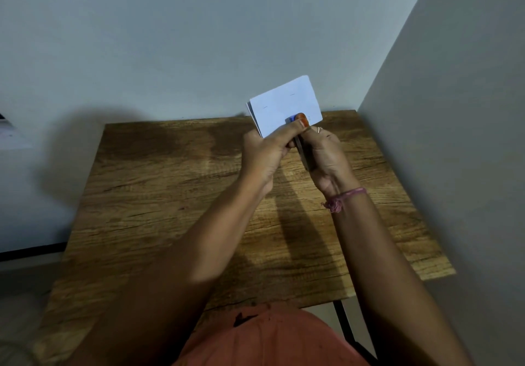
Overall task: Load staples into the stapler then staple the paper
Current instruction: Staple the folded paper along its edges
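Head view: I see both hands raised together above the far right part of the wooden counter [170,195], with everything in play held in the air between them.
Left hand [265,152]: closed around the lower left corner of the folded paper [284,104], thumb pressed flat across its front near the bottom edge.
Right hand [326,161]: wrapped shut around the stapler [301,152], of which I can make out only a grey strip between the palms and a blue tip by the painted thumbnail; a ring and a pink wrist thread [343,198] show on this side.
Where the paper sits: it stands up and away from both hands, fanning beyond the fingertips, its long edge tilted up toward the right.
Key relation: the stapler's long axis runs from my right palm forward into the paper's bottom edge, roughly square to that edge, so the mouth seems to straddle the sheet just right of the left thumb.
Marks on the sheet: two short dark dashes on the face look like staples already driven in, though they are too small for me to be sure.
Stage, as I judge it: loading looks finished and this is a stapling squeeze.
Next move needs: the right hand to clamp down while the left keeps the layers aligned and its thumb out of the mouth.
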The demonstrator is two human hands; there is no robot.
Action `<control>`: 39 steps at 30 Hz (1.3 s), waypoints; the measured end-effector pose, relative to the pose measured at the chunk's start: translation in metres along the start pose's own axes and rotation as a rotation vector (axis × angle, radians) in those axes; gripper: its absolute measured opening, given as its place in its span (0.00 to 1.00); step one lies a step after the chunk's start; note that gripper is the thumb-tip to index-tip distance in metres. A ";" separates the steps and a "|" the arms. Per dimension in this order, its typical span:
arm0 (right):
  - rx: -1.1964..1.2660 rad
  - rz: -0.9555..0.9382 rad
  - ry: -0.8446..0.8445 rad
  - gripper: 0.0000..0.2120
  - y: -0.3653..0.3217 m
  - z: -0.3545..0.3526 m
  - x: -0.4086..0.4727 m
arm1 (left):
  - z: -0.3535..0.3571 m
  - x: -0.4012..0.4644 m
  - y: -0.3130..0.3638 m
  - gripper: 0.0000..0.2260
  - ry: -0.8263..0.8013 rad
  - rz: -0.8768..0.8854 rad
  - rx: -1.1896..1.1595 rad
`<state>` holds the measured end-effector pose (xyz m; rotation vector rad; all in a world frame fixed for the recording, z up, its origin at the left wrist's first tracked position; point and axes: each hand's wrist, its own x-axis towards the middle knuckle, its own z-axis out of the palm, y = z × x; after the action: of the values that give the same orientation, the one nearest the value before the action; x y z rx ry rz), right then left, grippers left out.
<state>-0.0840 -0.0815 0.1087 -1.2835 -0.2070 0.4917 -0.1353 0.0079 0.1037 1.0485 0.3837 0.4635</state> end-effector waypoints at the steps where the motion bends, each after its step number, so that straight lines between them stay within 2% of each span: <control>1: -0.006 0.001 0.000 0.07 0.000 0.000 -0.001 | 0.000 0.000 0.000 0.04 0.003 -0.002 -0.004; 8: -0.012 -0.012 0.031 0.07 -0.003 0.004 -0.003 | 0.002 0.002 0.000 0.05 0.014 -0.043 -0.034; 12: 0.016 -0.013 -0.016 0.07 -0.004 0.000 -0.004 | -0.005 0.007 0.007 0.10 -0.106 -0.122 0.023; 15: -0.056 0.043 -0.066 0.12 -0.008 -0.008 -0.002 | -0.012 0.010 0.013 0.07 -0.180 -0.174 0.002; 17: -0.092 0.063 -0.101 0.16 -0.010 -0.012 0.000 | -0.014 0.012 0.015 0.07 -0.178 -0.200 -0.033; 21: -0.050 0.082 -0.132 0.14 -0.010 -0.015 0.002 | -0.012 0.012 0.014 0.08 -0.146 -0.184 -0.005; 30: -0.018 0.088 -0.096 0.13 -0.009 -0.016 0.003 | -0.011 0.012 0.013 0.06 -0.114 -0.168 0.018; 34: -0.040 0.092 -0.106 0.12 -0.010 -0.015 0.002 | -0.012 0.014 0.012 0.09 -0.110 -0.165 0.049; 39: -0.050 0.103 -0.089 0.11 -0.010 -0.011 0.002 | -0.012 0.015 0.011 0.07 -0.118 -0.163 0.040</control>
<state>-0.0754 -0.0926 0.1147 -1.3269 -0.2299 0.6356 -0.1314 0.0294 0.1069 1.0684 0.3714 0.2482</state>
